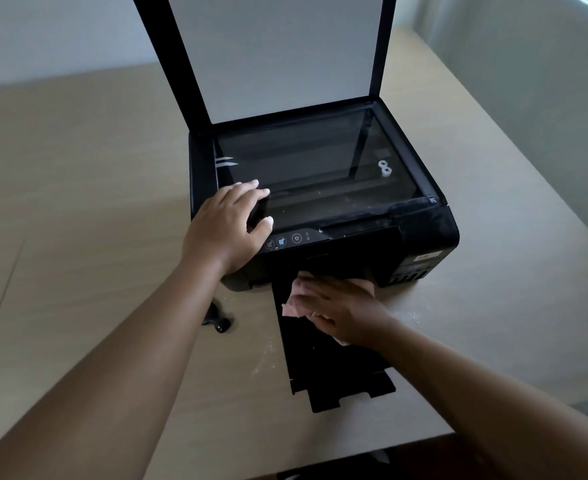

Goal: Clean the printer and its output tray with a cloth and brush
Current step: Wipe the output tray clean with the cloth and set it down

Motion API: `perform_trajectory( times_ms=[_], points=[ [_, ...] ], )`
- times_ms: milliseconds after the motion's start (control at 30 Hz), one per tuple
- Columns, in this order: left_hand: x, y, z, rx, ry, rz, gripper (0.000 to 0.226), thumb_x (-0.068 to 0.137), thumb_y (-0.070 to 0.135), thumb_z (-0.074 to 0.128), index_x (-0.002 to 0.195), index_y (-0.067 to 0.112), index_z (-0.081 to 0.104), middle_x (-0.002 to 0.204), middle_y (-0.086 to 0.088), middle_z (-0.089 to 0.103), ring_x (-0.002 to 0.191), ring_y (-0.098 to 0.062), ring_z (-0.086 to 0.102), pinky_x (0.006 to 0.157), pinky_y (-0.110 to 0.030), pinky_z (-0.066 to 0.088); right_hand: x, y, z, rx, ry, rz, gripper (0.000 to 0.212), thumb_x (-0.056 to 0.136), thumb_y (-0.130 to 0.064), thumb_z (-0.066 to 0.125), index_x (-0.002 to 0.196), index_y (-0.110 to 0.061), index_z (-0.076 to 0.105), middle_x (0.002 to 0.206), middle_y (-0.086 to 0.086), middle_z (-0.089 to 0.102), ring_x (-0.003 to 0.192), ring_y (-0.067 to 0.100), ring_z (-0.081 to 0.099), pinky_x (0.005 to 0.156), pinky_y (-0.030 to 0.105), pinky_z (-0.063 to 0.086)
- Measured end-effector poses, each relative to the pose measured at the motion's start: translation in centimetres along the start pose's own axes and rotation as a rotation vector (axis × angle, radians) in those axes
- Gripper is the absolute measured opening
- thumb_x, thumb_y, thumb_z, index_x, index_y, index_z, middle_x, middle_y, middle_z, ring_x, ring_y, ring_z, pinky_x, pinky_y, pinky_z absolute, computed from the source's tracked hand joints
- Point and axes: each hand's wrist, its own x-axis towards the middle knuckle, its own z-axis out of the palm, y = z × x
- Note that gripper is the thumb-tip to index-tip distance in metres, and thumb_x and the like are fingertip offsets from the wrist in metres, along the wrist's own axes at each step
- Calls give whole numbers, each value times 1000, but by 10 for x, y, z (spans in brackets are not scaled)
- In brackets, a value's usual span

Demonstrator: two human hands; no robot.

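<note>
A black printer [424, 230] stands on a beige table with its scanner lid [285, 53] raised upright and the glass exposed. My left hand [230, 226] rests flat on the front left corner of the printer, fingers spread over the glass edge. The black output tray [334, 379] is pulled out toward me. My right hand [337, 310] presses a pink cloth [294, 301] onto the tray close to the printer's front. A black brush [218, 318] lies on the table left of the tray, partly hidden by my left forearm.
The beige table [77, 202] has white dust specks beside the tray. A grey wall runs along the right and back. The table's near edge lies just past the end of the tray.
</note>
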Motion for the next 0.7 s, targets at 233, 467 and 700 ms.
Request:
perform_trajectory(
  times_ms=[233,467,700],
  points=[
    [-2,-1,0,12,-2,-4,49,90,46,44,137,32,47,150,12,40,140,-12,30,113,-36,26,-2,11,-3,-149,-43,363,41,90,-30,41,129,-35,51,132,-9,54,116,20,56,88,42,49],
    [0,-2,-1,18,-6,3,51,89,47,42,137,32,47,151,12,39,140,-11,30,114,-36,27,20,10,4,-49,-84,-296,31,91,-20,56,121,-16,63,140,11,52,136,29,42,111,39,38],
    [2,-2,-2,16,-6,3,51,89,47,42,137,32,47,151,12,40,140,-12,30,113,-37,27,1,6,-3,-131,-46,353,42,87,-22,52,128,-35,48,134,-9,48,116,21,54,94,38,46]
  ],
)
